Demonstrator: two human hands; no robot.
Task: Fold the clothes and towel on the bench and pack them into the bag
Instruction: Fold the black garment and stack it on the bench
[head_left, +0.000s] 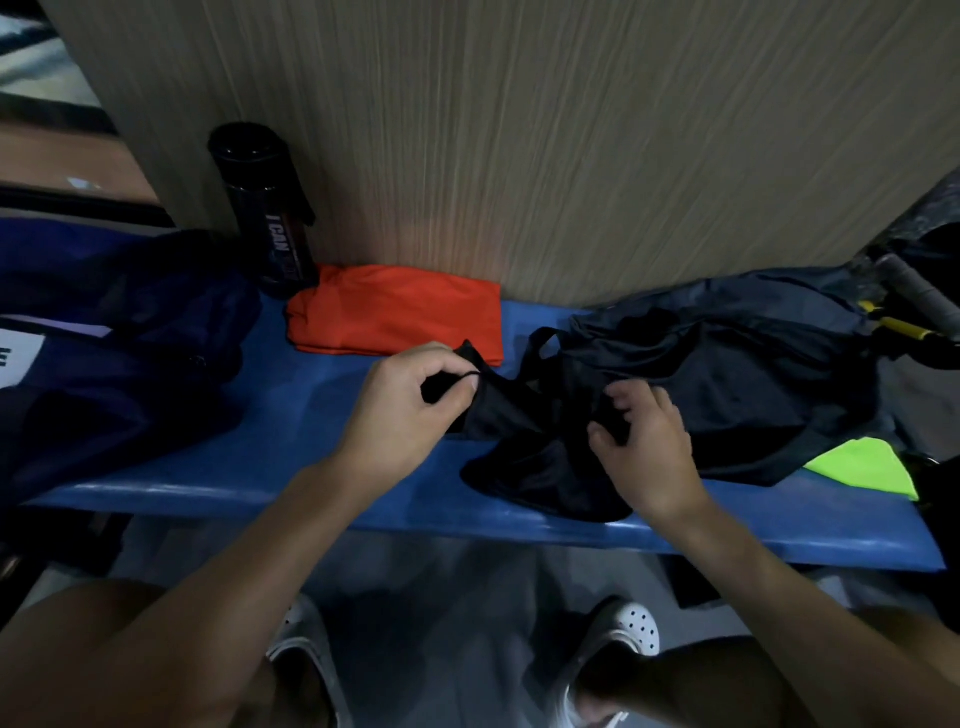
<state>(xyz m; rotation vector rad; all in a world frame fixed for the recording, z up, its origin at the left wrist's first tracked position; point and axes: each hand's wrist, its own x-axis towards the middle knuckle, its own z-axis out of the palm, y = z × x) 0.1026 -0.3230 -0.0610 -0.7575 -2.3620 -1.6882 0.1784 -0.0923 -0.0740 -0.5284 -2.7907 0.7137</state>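
A black garment (524, 467) lies crumpled near the middle of the blue bench (291, 415), its near edge drooping toward the front lip, as a person works to open it out for folding. The left hand (400, 400) pinches a thin edge or strap of the fabric between thumb and curled fingers and holds it out to the left, apparently to find a corner and pull the cloth taut. The right hand (649, 452), just to its right, has its fingers curled into a bunch of the same fabric, seemingly anchoring that side so a pull spreads the piece rather than dragging it along the seat. The garment is not yet flat, so the fold itself looks to be only starting

Just beyond the left hand, against the wall (571, 130), an orange cloth (395, 312) lies already folded into a neat rectangle, likely parked out of the way until packing. A black bottle (265, 208) stands at its far left corner. At the left end of the bench sits a dark blue bag (130, 353), handy for the packing step; whether it is open cannot be told. To the right, a dark pile (737, 374) of fabric with a strap loop touches the black garment, and a bright green cloth (867, 470) pokes out from under its near right edge, both seemingly awaiting their turn. White clogs (623, 634) show on the floor below
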